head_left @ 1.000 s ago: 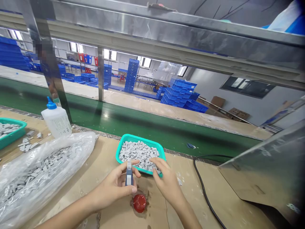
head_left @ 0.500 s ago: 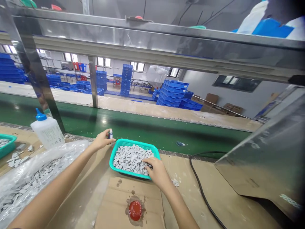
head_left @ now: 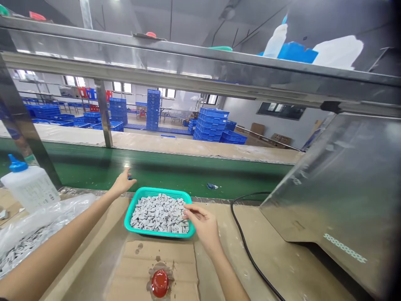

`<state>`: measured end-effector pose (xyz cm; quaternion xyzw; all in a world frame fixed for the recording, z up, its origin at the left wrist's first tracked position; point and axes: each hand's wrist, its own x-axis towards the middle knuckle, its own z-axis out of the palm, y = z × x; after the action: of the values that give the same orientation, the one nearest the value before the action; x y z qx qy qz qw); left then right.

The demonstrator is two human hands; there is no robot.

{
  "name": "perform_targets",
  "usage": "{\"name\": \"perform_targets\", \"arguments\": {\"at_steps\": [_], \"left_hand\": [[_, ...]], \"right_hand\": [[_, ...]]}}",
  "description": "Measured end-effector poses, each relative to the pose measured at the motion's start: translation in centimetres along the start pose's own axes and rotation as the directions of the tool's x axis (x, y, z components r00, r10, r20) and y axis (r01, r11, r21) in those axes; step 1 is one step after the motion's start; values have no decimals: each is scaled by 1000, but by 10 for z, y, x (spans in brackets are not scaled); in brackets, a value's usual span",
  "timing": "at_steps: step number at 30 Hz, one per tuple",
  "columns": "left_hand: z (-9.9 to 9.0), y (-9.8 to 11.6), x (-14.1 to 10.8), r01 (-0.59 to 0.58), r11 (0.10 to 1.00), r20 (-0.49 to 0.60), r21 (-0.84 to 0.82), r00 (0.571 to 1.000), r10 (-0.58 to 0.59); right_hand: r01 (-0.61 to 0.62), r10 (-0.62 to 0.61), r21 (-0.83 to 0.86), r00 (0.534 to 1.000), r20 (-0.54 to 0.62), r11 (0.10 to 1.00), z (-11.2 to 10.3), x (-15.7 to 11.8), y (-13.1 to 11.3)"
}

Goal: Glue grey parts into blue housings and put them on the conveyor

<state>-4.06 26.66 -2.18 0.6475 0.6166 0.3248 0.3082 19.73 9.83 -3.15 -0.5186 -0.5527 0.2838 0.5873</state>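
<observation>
My left hand point(head_left: 123, 183) reaches over the green belt, just beyond the upper left corner of a green plastic basket point(head_left: 128, 228). Its finger and thumb are spread, and a small dark blue piece point(head_left: 129, 177) shows between them, partly hidden and apparently loose. Small grey plastic pieces point(head_left: 158, 213) fill the basket. At the basket's right rim is my right hand point(head_left: 205, 225), thumb and fingers drawn together; whatever lies between the tips cannot be made out. In front of the basket a red cup-like object point(head_left: 160, 283) sits on wet-stained cardboard point(head_left: 131, 267).
A white bottle with a blue cap point(head_left: 29, 188) and a clear bag of grey pieces point(head_left: 40, 230) stand left. Another dark blue piece point(head_left: 212, 186) lies on the green belt point(head_left: 175, 171). A black cable point(head_left: 242, 242) and metal panel point(head_left: 338, 179) are right. A metal shelf point(head_left: 188, 67) crosses above.
The view has swung to the right. My left hand has spread its fingers around the small dark blue piece it pinched. My right hand has lifted from among the grey pieces to the basket's right rim.
</observation>
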Motion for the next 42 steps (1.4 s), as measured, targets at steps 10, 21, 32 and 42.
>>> {"name": "perform_targets", "arguments": {"at_steps": [10, 21, 32, 42], "left_hand": [[103, 131, 9, -457, 889, 182, -28, 872, 454], [205, 164, -8, -526, 844, 547, 101, 738, 394], [67, 147, -65, -329, 881, 424, -340, 782, 456], [-36, -34, -183, 304, 841, 431, -447, 897, -95]], "right_hand": [[-174, 209, 307, 974, -86, 936, -79, -54, -8], [-256, 336, 613, 942, -17, 748, -82, -68, -10], [-256, 298, 450, 954, -24, 856, -73, -71, -7], [-249, 236, -98, 964, -126, 964, -112, -53, 18]]}}
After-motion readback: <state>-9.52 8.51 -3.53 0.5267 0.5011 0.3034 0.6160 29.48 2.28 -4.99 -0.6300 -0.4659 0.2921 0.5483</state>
